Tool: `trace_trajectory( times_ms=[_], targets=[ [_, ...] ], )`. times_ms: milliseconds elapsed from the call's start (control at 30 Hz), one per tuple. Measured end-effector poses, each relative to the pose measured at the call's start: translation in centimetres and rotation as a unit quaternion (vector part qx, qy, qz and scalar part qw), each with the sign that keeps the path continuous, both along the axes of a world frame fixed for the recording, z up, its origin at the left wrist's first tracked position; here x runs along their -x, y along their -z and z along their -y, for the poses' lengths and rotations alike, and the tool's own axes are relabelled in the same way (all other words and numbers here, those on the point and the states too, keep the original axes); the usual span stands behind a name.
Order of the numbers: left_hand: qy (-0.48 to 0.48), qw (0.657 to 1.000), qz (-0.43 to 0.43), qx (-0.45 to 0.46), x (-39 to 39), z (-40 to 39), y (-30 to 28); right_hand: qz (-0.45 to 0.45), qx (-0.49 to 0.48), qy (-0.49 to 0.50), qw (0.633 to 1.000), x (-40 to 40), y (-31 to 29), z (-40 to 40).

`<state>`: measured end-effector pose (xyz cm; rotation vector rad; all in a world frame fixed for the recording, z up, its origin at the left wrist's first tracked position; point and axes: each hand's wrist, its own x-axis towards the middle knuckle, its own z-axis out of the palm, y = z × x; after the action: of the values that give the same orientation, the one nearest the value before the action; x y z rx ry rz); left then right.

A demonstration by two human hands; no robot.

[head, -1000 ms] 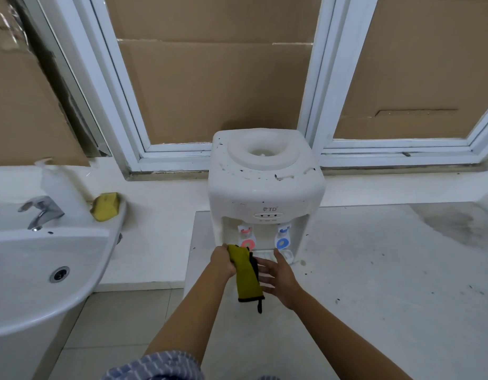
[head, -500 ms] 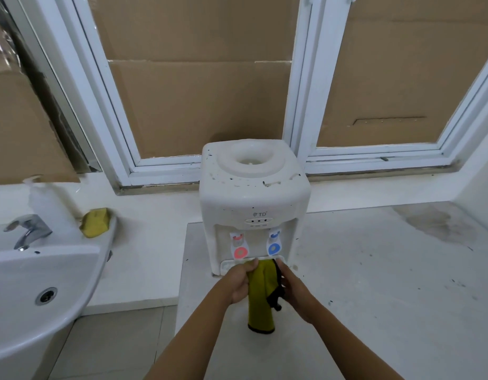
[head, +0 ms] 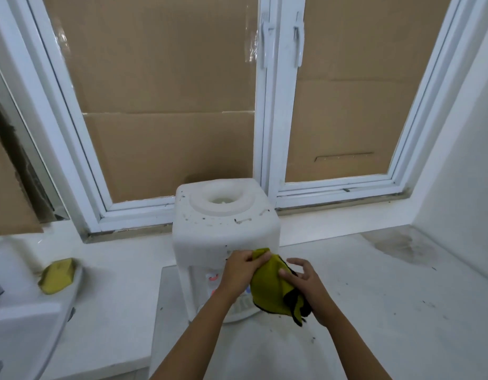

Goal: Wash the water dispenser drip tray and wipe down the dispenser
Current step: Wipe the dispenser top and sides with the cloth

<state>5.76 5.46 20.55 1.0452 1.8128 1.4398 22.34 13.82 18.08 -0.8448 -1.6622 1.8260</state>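
So the left hand [head: 244, 270] is gripping the yellow cloth [head: 267, 286] up top, right hand [head: 305, 289] is lying open against it. Guessing they're folding it for wiping the dispenser [head: 226, 231]

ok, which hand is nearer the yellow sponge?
Left. The left hand grips the cloth at the dispenser front, right of the sponge; the right hand is farther right, beyond the cloth.

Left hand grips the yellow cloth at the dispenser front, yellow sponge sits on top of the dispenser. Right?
No: head view shows the sponge on the sink rim, left of the dispenser, not on top. The left hand does grip the cloth at the dispenser front.
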Motion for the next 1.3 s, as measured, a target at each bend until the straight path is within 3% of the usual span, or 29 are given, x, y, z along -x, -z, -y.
trace_trajectory(
  times_ms=[133, 300, 400, 667, 733, 800, 900, 1000, 1100, 1300],
  targets=[
    [-0.011, 0.997, 0.020, -0.068, -0.4, -0.5, -3.0, -0.051, -0.057, -0.016, 0.997, -0.3, -2.2, -0.5],
    [0.004, 0.993, 0.061, -0.099, -0.3, -0.8, -5.1, -0.047, -0.125, -0.002, 0.991, 0.4, -4.4, -0.7],
    [0.020, 0.992, 0.080, -0.094, 0.4, -0.7, -5.9, -0.038, -0.173, 0.058, 0.983, 0.9, -5.4, -1.7],
    [0.129, 0.976, 0.162, -0.067, 1.6, -0.4, -7.7, -0.069, -0.210, 0.051, 0.974, 2.7, -9.2, -2.2],
    [0.124, 0.969, 0.202, -0.071, 1.3, -0.5, -8.0, -0.067, -0.159, 0.034, 0.984, 3.2, -9.5, -1.9],
    [0.097, 0.969, 0.215, -0.073, 1.0, -0.7, -8.2, -0.102, -0.011, -0.019, 0.995, 3.4, -9.3, -1.3],
    [0.053, 0.982, 0.167, -0.074, 0.9, -0.9, -8.4, -0.145, 0.158, -0.120, 0.969, 2.6, -8.7, -0.4],
    [0.006, 0.994, 0.087, -0.071, 1.4, -1.2, -8.4, -0.109, 0.171, -0.152, 0.967, 2.1, -8.6, 0.1],
    [-0.024, 0.996, 0.063, -0.058, 2.1, -1.7, -8.3, -0.074, 0.181, -0.138, 0.971, 1.9, -8.7, 0.1],
    [-0.009, 0.996, 0.069, -0.058, 2.5, -3.5, -9.0, -0.178, 0.233, -0.047, 0.955, 3.0, -9.7, 0.2]
  ],
)
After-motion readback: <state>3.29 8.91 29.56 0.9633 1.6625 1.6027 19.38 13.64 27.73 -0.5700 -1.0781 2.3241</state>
